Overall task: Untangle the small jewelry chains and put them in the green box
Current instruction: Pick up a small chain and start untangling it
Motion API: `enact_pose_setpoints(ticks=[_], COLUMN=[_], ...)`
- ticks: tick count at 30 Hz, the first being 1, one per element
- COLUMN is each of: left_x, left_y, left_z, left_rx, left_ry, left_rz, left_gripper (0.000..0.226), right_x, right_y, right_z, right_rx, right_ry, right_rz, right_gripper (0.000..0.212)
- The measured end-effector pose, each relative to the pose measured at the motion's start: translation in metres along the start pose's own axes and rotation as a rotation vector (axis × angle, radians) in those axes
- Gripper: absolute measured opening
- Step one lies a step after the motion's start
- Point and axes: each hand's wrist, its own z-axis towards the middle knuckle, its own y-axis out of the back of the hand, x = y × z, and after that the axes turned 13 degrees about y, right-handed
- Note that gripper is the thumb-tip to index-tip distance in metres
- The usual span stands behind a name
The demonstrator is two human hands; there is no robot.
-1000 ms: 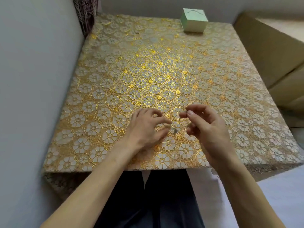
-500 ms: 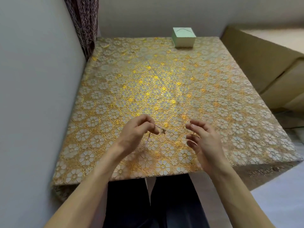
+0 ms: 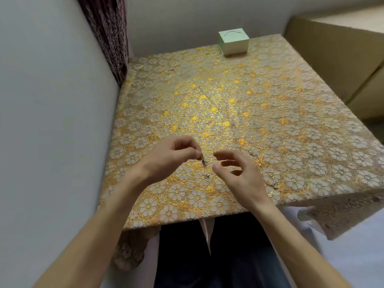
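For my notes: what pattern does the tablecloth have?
White flowers outlined in gold cover the tablecloth; the head view shows it best.

Softly, evenly lit and fairly bright. Glaring gold off the tablecloth (image 3: 207, 104) at frame centre, duller toward its edges. Barely shadowed anywhere. Strongly bent by the wide angle along left and right borders; slightly soft throughout

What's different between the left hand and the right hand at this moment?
The left hand pinches a small chain at its fingertips; the right hand holds nothing that shows. The left hand's fingers are curled tight; the right hand's fingers are loosely spread. Both are over the near part of the table, far from the green box.
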Motion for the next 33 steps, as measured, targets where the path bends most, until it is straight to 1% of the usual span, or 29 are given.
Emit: enact_pose_setpoints(ticks=[2,5,10,17,22,27,30,33], left_x=[-0.004,-0.003,0.003,0.022,0.033,0.045,0.053,0.059], left_y=[-0.001,-0.003,-0.007,-0.005,-0.016,-0.032,-0.038,-0.040], left_z=[-0.001,-0.001,-0.005,-0.011,-0.016,-0.019,-0.021,-0.021], left_rx=[0.008,-0.007,-0.009,-0.093,-0.138,-0.159,-0.172,-0.184], left_ry=[-0.003,0.011,0.019,0.051,0.077,0.098,0.092,0.096], left_rz=[0.007,0.000,-0.060,-0.133,-0.233,-0.324,-0.310,-0.269], left_gripper=[0.015,0.018,0.018,0.022,0.027,0.026,0.025,0.025], right_x=[0.006,0.009,0.008,0.011,0.014,0.013,0.009,0.008], right_y=[0.000,-0.001,-0.004,0.005,0.012,0.013,0.011,0.012], right_z=[-0.001,0.000,-0.002,-0.009,-0.010,-0.012,-0.013,-0.012], right_rx=[0.083,0.165,0.132,0.131,0.146,0.103,0.056,0.057], right_ry=[0.032,0.051,0.090,0.083,0.028,-0.027,-0.034,-0.030], right_rz=[0.128,0.166,0.142,0.196,0.306,0.347,0.263,0.209], right_gripper=[0.025,0.023,0.010,0.013,0.010,0.007,0.013,0.009])
